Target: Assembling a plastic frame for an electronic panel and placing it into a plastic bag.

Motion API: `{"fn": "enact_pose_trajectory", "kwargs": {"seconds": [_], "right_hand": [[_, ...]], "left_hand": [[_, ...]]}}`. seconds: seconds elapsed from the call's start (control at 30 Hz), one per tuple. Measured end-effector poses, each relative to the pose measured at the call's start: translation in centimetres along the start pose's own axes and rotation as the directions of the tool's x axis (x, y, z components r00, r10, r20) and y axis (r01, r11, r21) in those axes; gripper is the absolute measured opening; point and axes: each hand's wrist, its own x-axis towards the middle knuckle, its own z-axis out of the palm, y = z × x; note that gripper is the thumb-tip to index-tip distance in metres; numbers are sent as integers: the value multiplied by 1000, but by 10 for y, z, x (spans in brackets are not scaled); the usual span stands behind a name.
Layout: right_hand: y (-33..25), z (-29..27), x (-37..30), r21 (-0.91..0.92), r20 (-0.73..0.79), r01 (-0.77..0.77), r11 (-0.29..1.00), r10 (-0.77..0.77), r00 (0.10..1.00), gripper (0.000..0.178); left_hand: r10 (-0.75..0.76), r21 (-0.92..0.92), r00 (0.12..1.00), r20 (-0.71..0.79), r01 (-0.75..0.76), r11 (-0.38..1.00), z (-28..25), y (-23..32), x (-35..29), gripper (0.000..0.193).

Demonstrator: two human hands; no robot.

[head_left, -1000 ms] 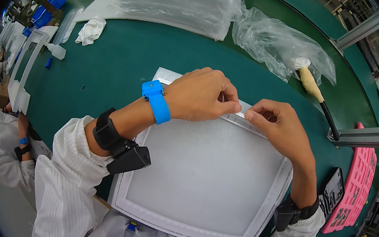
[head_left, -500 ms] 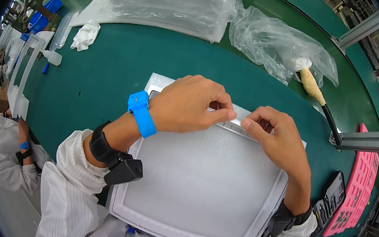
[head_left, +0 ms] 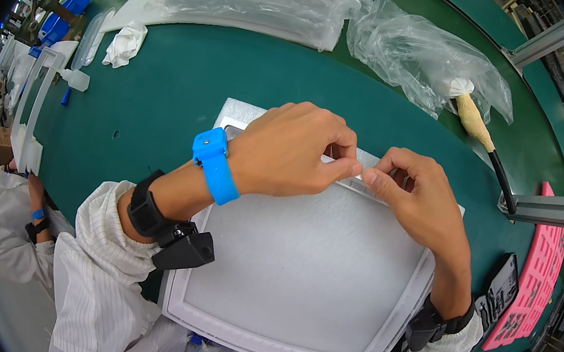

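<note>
A flat grey-white panel [head_left: 298, 269] lies in front of me, edged by a white plastic frame [head_left: 268, 348] with small slots along it. Its far corner [head_left: 235, 111] shows a bare greyish surface beyond the frame. My left hand [head_left: 299, 151] is over the far edge of the frame, thumb and forefinger pinched together. Just to its right my right hand [head_left: 427, 201] pinches at the same edge, fingertips almost meeting the left ones. Something small and whitish shows between the fingertips, but its kind cannot be made out.
Clear plastic-wrapped panels [head_left: 240, 2] and a loose plastic bag [head_left: 417, 52] lie at the back. A wrapped, black-handled tool [head_left: 475, 126] rests by a metal post [head_left: 553, 208]. Pink tray [head_left: 528, 291] and black case [head_left: 499, 290] sit right; crumpled white cloth [head_left: 125, 44] and small bottle [head_left: 77, 79] left.
Both hands keep their pinch at the frame's far edge. The right hand has shifted slightly right and the left slightly upward in the view, which itself has moved a little.
</note>
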Motion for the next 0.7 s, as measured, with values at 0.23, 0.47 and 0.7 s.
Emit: {"fn": "enact_pose_trajectory", "kwargs": {"seconds": [0.23, 0.47, 0.7], "right_hand": [[-2, 1, 1, -12, 9, -19, 1000, 19, 1000, 26], [-6, 2, 1, -22, 8, -18, 1000, 18, 1000, 25], [-7, 1, 2, -32, -4, -11, 999, 11, 1000, 24]], "left_hand": [[-5, 24, 1000, 19, 5, 1000, 1, 0, 1, 19], [-2, 24, 1000, -3, 2, 1000, 3, -1, -1, 19], [-36, 30, 999, 8, 36, 999, 6, -1, 1, 18]]}}
